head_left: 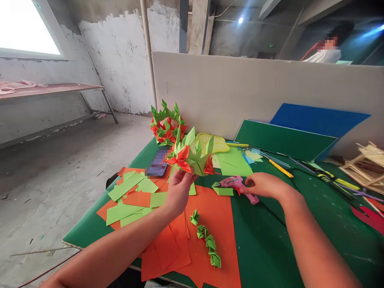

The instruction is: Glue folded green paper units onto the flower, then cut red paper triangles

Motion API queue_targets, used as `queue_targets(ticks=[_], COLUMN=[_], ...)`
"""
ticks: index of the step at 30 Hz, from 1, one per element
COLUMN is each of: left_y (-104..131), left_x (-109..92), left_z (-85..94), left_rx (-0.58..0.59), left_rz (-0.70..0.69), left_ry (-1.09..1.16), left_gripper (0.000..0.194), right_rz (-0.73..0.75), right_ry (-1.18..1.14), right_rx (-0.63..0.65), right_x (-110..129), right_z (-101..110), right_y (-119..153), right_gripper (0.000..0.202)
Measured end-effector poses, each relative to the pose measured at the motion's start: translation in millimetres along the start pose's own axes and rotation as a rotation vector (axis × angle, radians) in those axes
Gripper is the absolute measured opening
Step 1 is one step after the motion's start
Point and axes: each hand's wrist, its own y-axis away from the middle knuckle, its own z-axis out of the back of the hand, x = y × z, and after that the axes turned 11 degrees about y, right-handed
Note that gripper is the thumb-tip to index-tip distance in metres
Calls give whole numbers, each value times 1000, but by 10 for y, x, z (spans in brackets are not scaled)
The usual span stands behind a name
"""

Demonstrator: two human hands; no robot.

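Note:
Held up over the table's middle, a green paper crown with orange paper flowers is pinched at its lower edge by my left hand. To the right, my right hand is at a pink glue gun lying on the table, its curved fingers at the handle; whether they grip it is unclear. The gun's nozzle rests by a folded green paper piece. Several small green paper rosettes lie in a row on an orange sheet, below the crown.
A finished-looking paper crown stands at the far edge, near a phone. Green and orange strips lie left. Behind are a yellow knife, a green board and a partition; wooden sticks are right. A person is beyond.

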Motion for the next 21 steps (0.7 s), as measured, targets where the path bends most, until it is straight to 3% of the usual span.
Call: queue_targets(ticks=[8, 12, 17, 21], left_y=[28, 29, 39, 55], left_x=[23, 16, -8, -16], left_z=[-1, -5, -27, -26], left_rx=[21, -24, -34, 29], left_rz=[35, 25, -24, -22], left_ry=[-40, -46, -64, -107], left_gripper=[27, 33, 43, 37], right_rz=[83, 87, 1, -173], right_ry=[-350, -342, -367, -205], right_rx=[213, 204, 77, -282], right_x=[-73, -134, -214, -300], right_z=[-156, -142, -42, 122], right_y=[-133, -145, -109, 10], right_gripper=[23, 17, 24, 30])
